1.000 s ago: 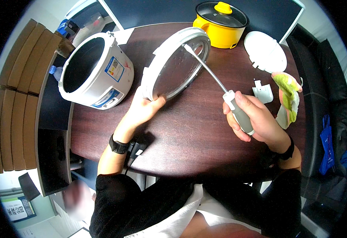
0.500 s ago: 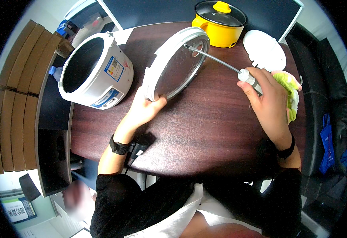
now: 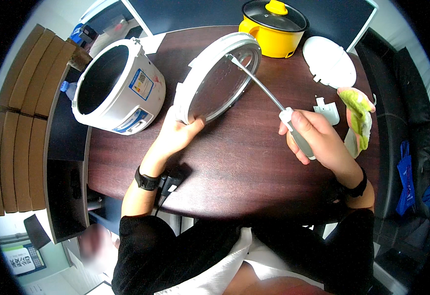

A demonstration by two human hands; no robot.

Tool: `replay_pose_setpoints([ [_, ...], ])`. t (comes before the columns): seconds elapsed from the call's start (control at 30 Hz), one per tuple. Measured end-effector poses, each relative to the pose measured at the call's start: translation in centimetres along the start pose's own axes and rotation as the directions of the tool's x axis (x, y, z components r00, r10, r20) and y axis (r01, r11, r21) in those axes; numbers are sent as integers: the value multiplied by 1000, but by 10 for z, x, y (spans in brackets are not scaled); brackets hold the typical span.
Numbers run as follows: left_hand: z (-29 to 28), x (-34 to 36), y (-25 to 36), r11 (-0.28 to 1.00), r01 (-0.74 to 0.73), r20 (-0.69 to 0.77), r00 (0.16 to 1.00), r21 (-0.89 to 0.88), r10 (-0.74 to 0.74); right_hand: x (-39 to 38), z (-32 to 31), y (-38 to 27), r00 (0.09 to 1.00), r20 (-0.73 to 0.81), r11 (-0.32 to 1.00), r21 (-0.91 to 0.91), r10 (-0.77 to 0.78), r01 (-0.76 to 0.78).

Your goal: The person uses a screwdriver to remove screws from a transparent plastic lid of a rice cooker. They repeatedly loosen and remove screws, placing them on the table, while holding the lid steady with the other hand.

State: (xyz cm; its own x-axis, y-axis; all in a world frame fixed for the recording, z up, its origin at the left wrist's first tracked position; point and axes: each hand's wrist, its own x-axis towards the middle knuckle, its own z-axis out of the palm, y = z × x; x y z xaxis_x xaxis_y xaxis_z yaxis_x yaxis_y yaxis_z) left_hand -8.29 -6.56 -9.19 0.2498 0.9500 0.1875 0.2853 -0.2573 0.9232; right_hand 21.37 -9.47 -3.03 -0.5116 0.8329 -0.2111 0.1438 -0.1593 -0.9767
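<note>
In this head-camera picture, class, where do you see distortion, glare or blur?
Head view: the fisheye bends the table edge and leaves black corners; light glints on the screwdriver shaft; a patch at lower left is blurred; both hands look sharp.

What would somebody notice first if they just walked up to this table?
Probably the big round lid propped on edge mid-table, steadied by the left hand while the right hand points a long screwdriver at its rim. Next, the bright yellow pot at the far edge and the open white cooker on the left.
</note>
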Motion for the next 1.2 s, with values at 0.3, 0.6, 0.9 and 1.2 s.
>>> replay_pose_setpoints([
  [0.3,3,-3,8,996,78,34,996,41,-79,9,-4,8,677,-295,461,-884,-674,74],
  [0.6,2,0,2,1000,-10,-12,1000,-29,9,0,-8,0,875,-296,762,-637,-382,118],
  [0.9,1,-1,4,999,-32,-21,999,1,32,-3,0,-3,991,-131,998,-58,-9,2],
  [1.2,4,-2,1,999,-23,-13,1000,-22,23,9,-1,10,683,-281,455,-886,-674,85],
])
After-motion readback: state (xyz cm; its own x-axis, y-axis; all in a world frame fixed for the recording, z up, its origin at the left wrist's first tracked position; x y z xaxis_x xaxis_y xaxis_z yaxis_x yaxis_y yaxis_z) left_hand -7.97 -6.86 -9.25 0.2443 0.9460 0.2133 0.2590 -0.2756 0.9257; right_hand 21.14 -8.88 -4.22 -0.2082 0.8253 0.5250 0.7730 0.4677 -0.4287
